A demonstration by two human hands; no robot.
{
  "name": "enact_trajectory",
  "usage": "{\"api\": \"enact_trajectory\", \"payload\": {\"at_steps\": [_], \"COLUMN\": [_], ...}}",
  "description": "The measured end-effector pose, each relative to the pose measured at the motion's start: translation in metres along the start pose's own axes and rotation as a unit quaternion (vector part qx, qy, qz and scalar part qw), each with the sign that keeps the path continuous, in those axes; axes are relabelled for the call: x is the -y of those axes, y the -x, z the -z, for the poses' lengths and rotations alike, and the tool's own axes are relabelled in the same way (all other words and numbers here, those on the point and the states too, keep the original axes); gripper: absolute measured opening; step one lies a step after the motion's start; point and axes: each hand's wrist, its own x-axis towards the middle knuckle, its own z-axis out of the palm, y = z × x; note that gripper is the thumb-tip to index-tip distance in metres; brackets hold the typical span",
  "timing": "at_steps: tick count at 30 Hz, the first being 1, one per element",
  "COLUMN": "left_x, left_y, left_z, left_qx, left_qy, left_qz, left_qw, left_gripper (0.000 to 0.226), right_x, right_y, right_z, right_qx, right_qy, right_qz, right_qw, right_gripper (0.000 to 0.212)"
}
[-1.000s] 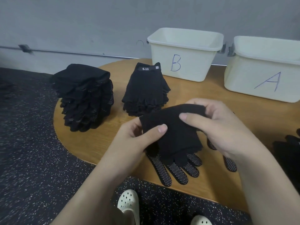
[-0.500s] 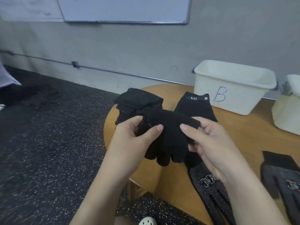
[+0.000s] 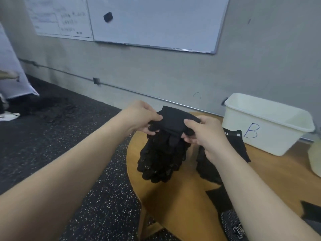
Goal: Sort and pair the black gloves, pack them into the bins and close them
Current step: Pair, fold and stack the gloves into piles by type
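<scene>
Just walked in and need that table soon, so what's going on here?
A person is sorting black gloves. Both hands, left hand and right hand, grip a folded knit glove pair just above a stack of dotted gloves on the wooden table. A second glove stack lies beside bin B, which stands open.

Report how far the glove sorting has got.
Done: two piles stand on the round table, a dotted pile and a plain pile with a label. In hand: the left hand and right hand pinch a folded black glove above the dotted pile. Left: loose gloves lie at the near edge; bin B shows no gloves and stands open.
</scene>
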Motion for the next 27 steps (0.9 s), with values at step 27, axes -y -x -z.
{"api": "enact_trajectory", "payload": {"at_steps": [27], "left_x": [0.076], "left_y": [0.14], "left_z": [-0.117], "left_qx": [-0.067], "left_qy": [-0.226], "left_qz": [-0.218], "left_qw": [0.947], "left_gripper": [0.01], "right_x": [-0.041], "right_y": [0.115], "right_z": [0.133], "right_qx": [-0.157], "right_qy": [0.276], "right_qz": [-0.003], "right_qw": [0.948], "right_gripper": [0.023]}}
